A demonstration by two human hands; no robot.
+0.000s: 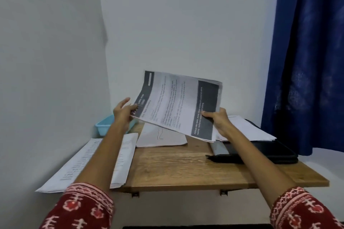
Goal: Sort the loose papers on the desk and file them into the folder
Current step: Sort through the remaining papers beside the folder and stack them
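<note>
A printed sheaf of papers with dark bands at both ends is raised above the wooden desk. My right hand pinches its right edge, thumb on top. My left hand holds its left edge, fingers partly spread. A black folder lies at the desk's right, with white sheets resting on it. More loose papers overhang the desk's left edge, and a sheet with a scribble lies in the middle at the back.
A light blue tray sits at the back left corner against the wall. A dark blue curtain hangs at the right. White walls close in the left and back. Bare wood shows at the desk's front middle.
</note>
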